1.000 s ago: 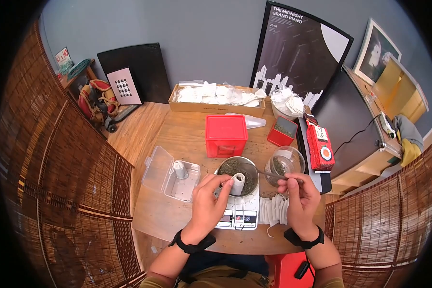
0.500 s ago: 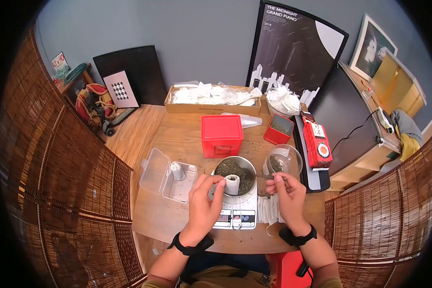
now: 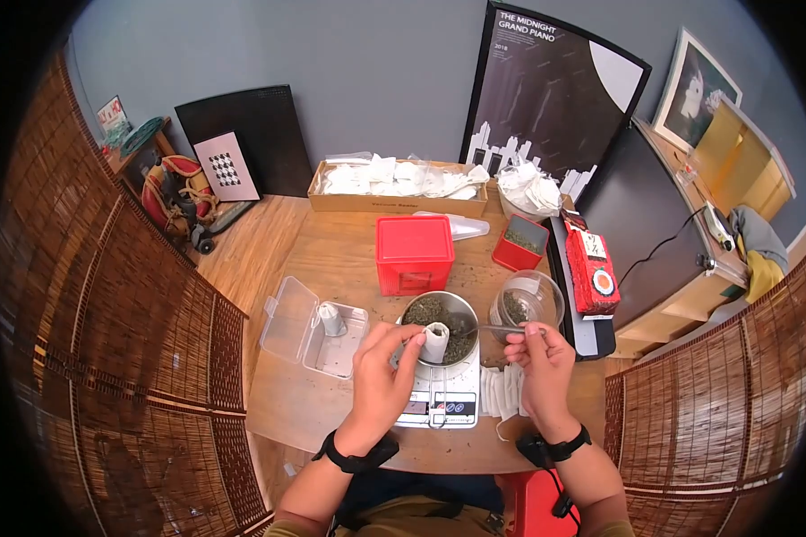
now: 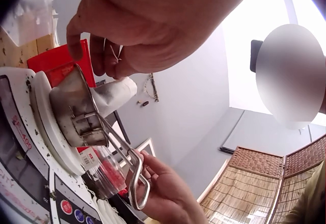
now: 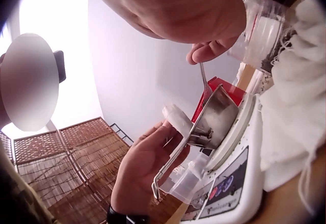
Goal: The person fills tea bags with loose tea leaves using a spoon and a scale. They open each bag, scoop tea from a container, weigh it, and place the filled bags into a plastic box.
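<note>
My left hand pinches the top edge of a white tea bag between thumb and fingers. The bag stands upright with its mouth open upward, over the near side of a metal pot. Loose dried tea leaves fill much of the pot, which sits on a white kitchen scale. In my right hand is a metal spoon, held by its handle from the right. Its bowl is at the leaves, just right of the bag. The pot's wire handle sticks out toward me.
At left, a clear plastic box holds another white bag. Behind the pot stands a red tin; right of it are an open red tin and a clear jar. Flat white bags lie beside the scale.
My right hand first moved left with the spoon, its bowl dipping into the leaves, then drew back slightly right. My left hand keeps holding the bag over the pot.
</note>
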Demonstrator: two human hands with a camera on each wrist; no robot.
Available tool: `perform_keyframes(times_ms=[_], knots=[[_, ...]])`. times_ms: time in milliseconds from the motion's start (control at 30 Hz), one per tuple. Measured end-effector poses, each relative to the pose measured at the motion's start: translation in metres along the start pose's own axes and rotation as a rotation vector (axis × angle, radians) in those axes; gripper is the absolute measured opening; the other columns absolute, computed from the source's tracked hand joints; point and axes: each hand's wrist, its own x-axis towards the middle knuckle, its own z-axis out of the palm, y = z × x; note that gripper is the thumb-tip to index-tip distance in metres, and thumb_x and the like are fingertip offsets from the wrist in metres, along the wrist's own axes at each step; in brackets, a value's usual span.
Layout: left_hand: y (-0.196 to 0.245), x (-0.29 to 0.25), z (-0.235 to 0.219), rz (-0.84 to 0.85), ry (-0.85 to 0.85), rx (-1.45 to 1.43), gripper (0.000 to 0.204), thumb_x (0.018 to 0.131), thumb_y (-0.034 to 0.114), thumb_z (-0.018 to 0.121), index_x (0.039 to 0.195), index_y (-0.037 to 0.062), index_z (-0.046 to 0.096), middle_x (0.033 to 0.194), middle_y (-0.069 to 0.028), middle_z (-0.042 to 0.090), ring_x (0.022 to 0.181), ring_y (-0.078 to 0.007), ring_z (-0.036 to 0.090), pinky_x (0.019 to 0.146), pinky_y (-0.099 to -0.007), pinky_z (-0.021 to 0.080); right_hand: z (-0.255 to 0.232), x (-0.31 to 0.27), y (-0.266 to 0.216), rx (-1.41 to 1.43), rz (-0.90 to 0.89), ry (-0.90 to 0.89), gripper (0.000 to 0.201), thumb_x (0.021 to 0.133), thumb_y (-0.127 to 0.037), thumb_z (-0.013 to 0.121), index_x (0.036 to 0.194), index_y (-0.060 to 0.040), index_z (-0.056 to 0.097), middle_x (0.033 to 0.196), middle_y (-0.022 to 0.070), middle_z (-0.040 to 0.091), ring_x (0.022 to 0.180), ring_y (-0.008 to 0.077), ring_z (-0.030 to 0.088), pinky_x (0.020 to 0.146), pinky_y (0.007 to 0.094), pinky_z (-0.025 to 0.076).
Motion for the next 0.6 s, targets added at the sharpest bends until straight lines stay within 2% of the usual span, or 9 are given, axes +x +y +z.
perform_keyframes(times_ms=[100, 200, 267, 400, 600], knots=[[0.002, 0.0, 0.0, 0.003, 0.002, -0.008, 0.012, 0.1, 0.003, 0.074, 0.109, -0.0028, 0.078, 0.096, -0.0173, 0.073, 0.085, -0.0309, 0.072, 0.074, -0.0372, 0.054, 0.001, 0.001, -0.01, 0.001, 0.005, 0.031, 0.025, 0.113, -0.019, 0.063, 0.118, 0.0031, 0.071, 0.095, 0.0129, 0.078, 0.076, 0.0142, 0.072, 0.071, 0.027, 0.057], [0.003, 0.001, 0.002, -0.006, 0.012, -0.039, 0.012, 0.099, 0.003, 0.075, 0.108, -0.0036, 0.078, 0.095, -0.0153, 0.074, 0.086, -0.0264, 0.071, 0.078, -0.034, 0.053, 0.004, 0.002, -0.023, 0.073, -0.012, 0.03, 0.024, 0.113, -0.02, 0.063, 0.117, 0.0023, 0.071, 0.094, 0.0117, 0.078, 0.076, 0.0135, 0.071, 0.071, 0.0267, 0.057], [0.001, 0.001, 0.003, 0.014, 0.016, -0.035, 0.011, 0.099, 0.003, 0.074, 0.109, -0.0023, 0.078, 0.095, -0.0169, 0.073, 0.086, -0.031, 0.072, 0.075, -0.0373, 0.054, 0.007, 0.002, -0.032, 0.106, -0.022, 0.012, 0.023, 0.113, -0.02, 0.063, 0.117, 0.0015, 0.07, 0.093, 0.011, 0.078, 0.075, 0.0132, 0.071, 0.07, 0.0265, 0.057], [0.001, 0.002, 0.004, 0.018, 0.015, -0.024, 0.01, 0.1, 0.003, 0.074, 0.108, -0.0022, 0.078, 0.095, -0.0169, 0.073, 0.086, -0.0317, 0.072, 0.075, -0.0379, 0.054, 0.011, 0.001, -0.043, 0.108, -0.027, -0.031, 0.023, 0.113, -0.02, 0.063, 0.118, 0.0012, 0.07, 0.094, 0.0115, 0.078, 0.076, 0.0136, 0.071, 0.071, 0.0272, 0.058], [0.002, 0.004, 0.003, -0.003, 0.018, -0.027, 0.01, 0.101, 0.005, 0.074, 0.106, -0.0025, 0.076, 0.094, -0.0175, 0.073, 0.085, -0.0329, 0.071, 0.075, -0.0386, 0.054, 0.015, -0.005, -0.052, -0.067, -0.104, -0.102, 0.023, 0.113, -0.018, 0.063, 0.12, 0.0022, 0.07, 0.097, 0.0124, 0.079, 0.08, 0.0135, 0.072, 0.075, 0.0282, 0.058]])
